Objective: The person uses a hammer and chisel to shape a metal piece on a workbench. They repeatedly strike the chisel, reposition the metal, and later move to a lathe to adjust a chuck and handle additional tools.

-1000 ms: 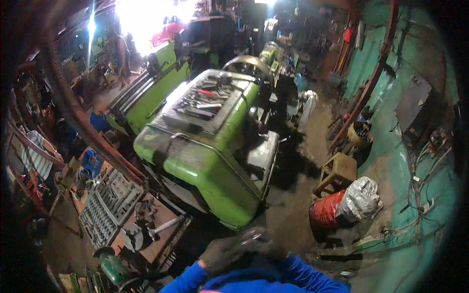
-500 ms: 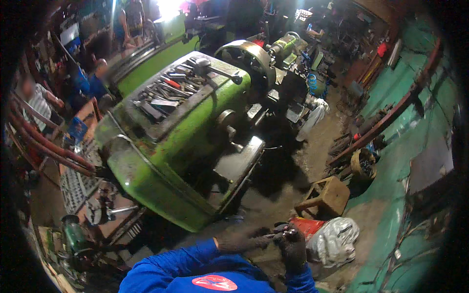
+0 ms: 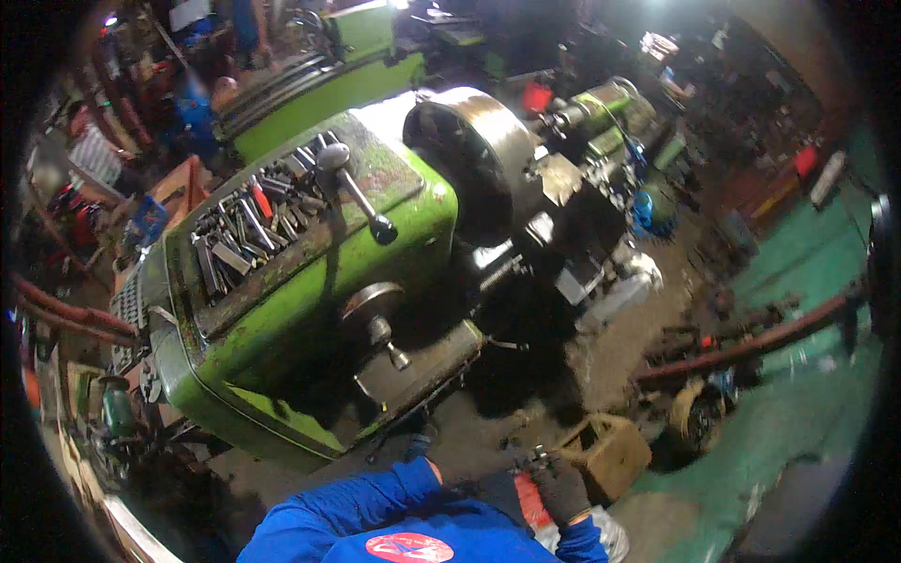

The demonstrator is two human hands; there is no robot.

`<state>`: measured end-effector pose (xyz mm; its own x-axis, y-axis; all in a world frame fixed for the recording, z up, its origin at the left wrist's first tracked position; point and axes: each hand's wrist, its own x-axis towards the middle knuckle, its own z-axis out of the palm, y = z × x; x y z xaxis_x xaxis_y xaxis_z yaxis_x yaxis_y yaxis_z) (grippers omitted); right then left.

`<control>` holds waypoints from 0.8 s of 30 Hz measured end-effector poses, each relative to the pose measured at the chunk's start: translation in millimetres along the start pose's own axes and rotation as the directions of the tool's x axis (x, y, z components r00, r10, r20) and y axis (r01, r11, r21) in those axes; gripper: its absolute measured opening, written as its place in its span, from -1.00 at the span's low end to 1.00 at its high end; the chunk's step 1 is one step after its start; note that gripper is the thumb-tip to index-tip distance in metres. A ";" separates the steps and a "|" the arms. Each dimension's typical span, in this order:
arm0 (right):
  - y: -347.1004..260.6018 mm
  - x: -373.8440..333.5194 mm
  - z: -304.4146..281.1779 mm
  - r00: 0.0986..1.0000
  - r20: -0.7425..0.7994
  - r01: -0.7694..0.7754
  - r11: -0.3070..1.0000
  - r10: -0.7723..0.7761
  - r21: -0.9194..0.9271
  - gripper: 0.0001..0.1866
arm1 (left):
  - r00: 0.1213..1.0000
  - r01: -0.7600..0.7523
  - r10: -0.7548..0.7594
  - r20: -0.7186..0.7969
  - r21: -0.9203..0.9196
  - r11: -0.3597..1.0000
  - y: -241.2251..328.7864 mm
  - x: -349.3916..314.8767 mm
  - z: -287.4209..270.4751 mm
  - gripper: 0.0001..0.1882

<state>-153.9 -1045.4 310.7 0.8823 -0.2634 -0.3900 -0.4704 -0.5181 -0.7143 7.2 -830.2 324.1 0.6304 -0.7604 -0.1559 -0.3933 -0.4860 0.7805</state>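
My right hand point(image 3: 563, 490), in a dark glove, is closed around something small with a metallic glint point(image 3: 540, 457), too small to name. Just left of it, my left hand point(image 3: 474, 477) is also gloved and reaches toward the same spot. Its fingers blend into the dark floor. Both forearms wear blue sleeves. Beyond my hands stands a large green lathe point(image 3: 310, 253), which neither hand touches. On its top lie several metal tool bits point(image 3: 246, 220) and a red-handled tool point(image 3: 261, 200). A lever with a ball knob point(image 3: 357, 192) leans over the front edge.
The lathe's big round chuck point(image 3: 488, 131) and a handwheel point(image 3: 374, 300) face the walkway. Right of my hands stand a tan stool-like box point(image 3: 605, 455) and a round bin point(image 3: 699, 413). A reddish rail point(image 3: 770, 338) runs by the green wall. Other people are at the far left.
My view has turned and come nearer the lathe, which now looks larger and tilted. My hands stay close together, a little lower in view, with the right hand still closed.
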 end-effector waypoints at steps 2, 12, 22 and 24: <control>28.1 46.5 -3.9 0.983 0.055 0.182 0.962 -0.174 -0.206 -0.66 | 0.996 0.086 -0.081 0.028 -0.213 0.973 7.0 37.4 33.5 -0.37; 45.9 178.8 -231.9 0.874 0.243 0.443 0.895 -0.421 -0.046 -0.72 | 0.879 0.152 -0.443 -0.176 -0.778 0.610 99.2 199.3 70.3 -0.56; 79.7 311.5 -315.6 0.914 0.178 0.340 0.927 -0.365 0.156 -0.74 | 0.961 0.011 -0.206 -0.185 -0.719 0.695 78.2 363.1 79.3 -0.56; 74.1 322.1 -339.5 0.923 0.162 0.341 0.937 -0.350 0.078 -0.71 | 0.972 -0.070 -0.098 -0.215 -0.657 0.750 85.8 406.8 87.5 -0.56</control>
<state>100.1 -1444.9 329.5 0.9764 0.0702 -0.2044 -0.1407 -0.5115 -0.8477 171.4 -1219.0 274.7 0.7950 -0.5987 -0.0974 0.1007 -0.0281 0.9945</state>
